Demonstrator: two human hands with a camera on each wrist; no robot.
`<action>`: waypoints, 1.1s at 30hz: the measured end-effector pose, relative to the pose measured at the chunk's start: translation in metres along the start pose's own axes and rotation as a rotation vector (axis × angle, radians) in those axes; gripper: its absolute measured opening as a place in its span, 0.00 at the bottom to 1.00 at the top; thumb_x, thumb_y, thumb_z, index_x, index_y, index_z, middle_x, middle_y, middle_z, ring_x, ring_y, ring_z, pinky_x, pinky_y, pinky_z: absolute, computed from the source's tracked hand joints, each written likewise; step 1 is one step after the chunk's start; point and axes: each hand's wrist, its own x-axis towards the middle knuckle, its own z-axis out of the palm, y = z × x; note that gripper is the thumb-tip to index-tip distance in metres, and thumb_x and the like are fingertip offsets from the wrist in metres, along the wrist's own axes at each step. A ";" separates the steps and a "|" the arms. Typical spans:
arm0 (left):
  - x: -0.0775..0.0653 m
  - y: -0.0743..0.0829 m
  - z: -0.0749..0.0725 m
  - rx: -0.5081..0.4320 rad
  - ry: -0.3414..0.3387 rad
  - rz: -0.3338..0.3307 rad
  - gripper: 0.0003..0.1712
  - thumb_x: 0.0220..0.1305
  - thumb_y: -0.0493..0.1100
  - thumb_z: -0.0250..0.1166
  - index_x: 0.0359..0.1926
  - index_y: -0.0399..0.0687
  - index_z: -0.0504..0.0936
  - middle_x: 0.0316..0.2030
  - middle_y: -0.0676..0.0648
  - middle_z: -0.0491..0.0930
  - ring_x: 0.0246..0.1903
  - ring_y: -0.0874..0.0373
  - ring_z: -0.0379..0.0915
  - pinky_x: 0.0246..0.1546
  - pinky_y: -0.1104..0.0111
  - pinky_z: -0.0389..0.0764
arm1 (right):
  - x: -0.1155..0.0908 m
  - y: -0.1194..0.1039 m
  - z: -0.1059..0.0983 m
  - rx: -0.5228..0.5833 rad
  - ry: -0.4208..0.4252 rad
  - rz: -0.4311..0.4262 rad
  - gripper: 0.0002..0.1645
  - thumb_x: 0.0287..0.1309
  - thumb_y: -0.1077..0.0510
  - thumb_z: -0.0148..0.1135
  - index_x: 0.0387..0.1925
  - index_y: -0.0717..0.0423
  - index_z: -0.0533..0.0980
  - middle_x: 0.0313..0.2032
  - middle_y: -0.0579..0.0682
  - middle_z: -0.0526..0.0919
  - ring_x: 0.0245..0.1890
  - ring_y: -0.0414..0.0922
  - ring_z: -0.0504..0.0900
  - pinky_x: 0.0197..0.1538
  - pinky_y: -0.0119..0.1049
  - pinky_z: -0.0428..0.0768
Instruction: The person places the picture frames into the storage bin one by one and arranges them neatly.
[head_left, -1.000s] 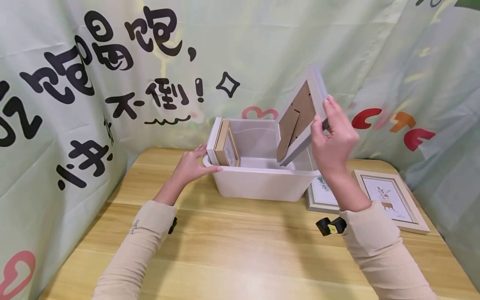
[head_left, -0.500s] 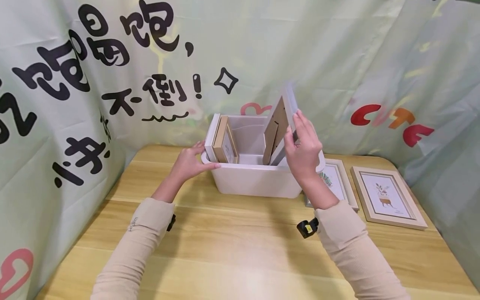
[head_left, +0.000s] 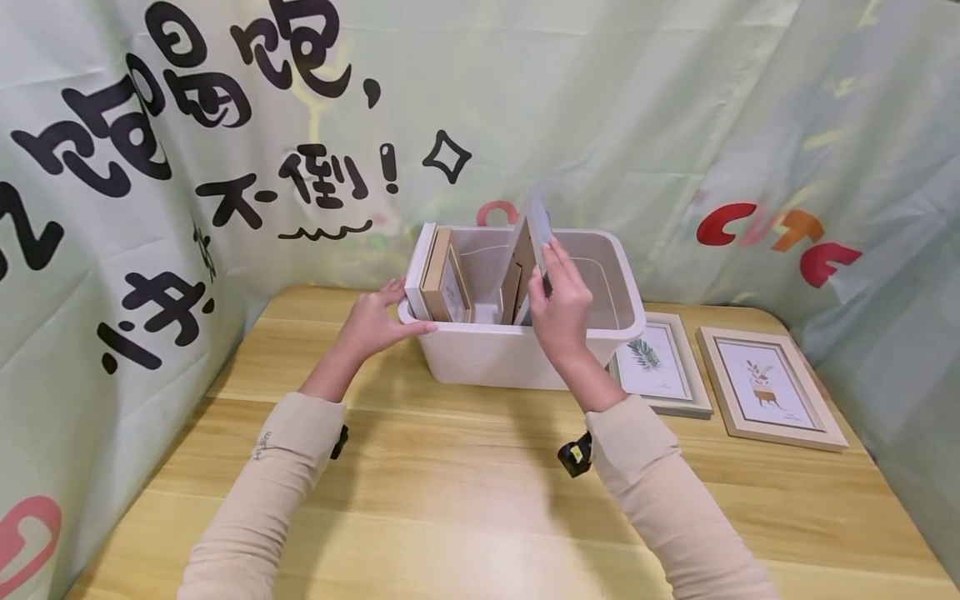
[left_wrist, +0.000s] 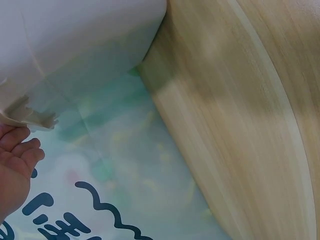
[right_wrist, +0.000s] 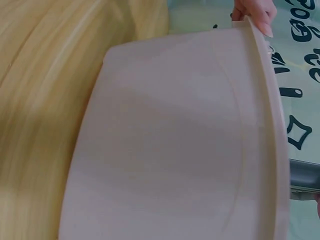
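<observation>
A white plastic bin [head_left: 487,357] stands on the table. My left hand [head_left: 369,323] holds its left end, thumb on the front rim; in the left wrist view the fingertips [left_wrist: 31,146] curl under the rim. My right hand [head_left: 562,310] pinches the near side of a grey picture frame [head_left: 539,223], upright and slightly tilted, its lower part inside the bin. The frame's brown backing faces left. A white frame [head_left: 421,273] and a light wood frame [head_left: 437,275] stand on edge against the bin's left end. Whether the grey frame touches the bin floor is hidden.
Right of the bin, a frame with a green leaf print [head_left: 660,367] lies flat, partly behind the bin corner. Beside it lies a wood frame with a potted plant print [head_left: 765,387]. A printed curtain [head_left: 600,108] hangs close behind the wooden table [head_left: 450,492].
My right hand has moved left and slightly down with the grey frame, bringing it lower in the bin and more upright, nearer the standing frames. My left hand stays on the rim.
</observation>
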 end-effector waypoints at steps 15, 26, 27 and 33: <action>0.001 -0.002 -0.001 0.001 -0.006 -0.019 0.48 0.41 0.60 0.73 0.58 0.34 0.72 0.62 0.35 0.65 0.66 0.42 0.57 0.66 0.52 0.60 | -0.008 -0.009 0.027 -0.011 -0.259 0.125 0.19 0.54 0.71 0.57 0.49 0.74 0.75 0.50 0.68 0.78 0.51 0.60 0.79 0.52 0.46 0.78; -0.004 -0.002 0.002 -0.008 -0.001 0.002 0.48 0.41 0.59 0.73 0.57 0.32 0.71 0.62 0.34 0.65 0.65 0.41 0.58 0.65 0.53 0.61 | -0.016 -0.014 0.035 -0.007 -0.387 0.205 0.20 0.54 0.68 0.62 0.49 0.73 0.75 0.52 0.67 0.77 0.54 0.58 0.77 0.55 0.44 0.76; -0.004 -0.002 0.002 -0.008 0.006 0.006 0.48 0.41 0.59 0.74 0.57 0.31 0.72 0.61 0.34 0.65 0.65 0.41 0.58 0.65 0.53 0.61 | -0.016 -0.015 0.035 -0.009 -0.409 0.216 0.20 0.54 0.67 0.62 0.49 0.72 0.75 0.53 0.67 0.76 0.54 0.58 0.77 0.56 0.44 0.75; -0.002 -0.001 0.001 -0.002 0.024 0.021 0.48 0.40 0.58 0.74 0.57 0.31 0.71 0.61 0.34 0.65 0.64 0.40 0.59 0.64 0.53 0.62 | -0.008 -0.024 0.039 -0.014 -0.559 0.222 0.23 0.53 0.62 0.64 0.51 0.70 0.75 0.55 0.65 0.74 0.56 0.57 0.75 0.57 0.43 0.74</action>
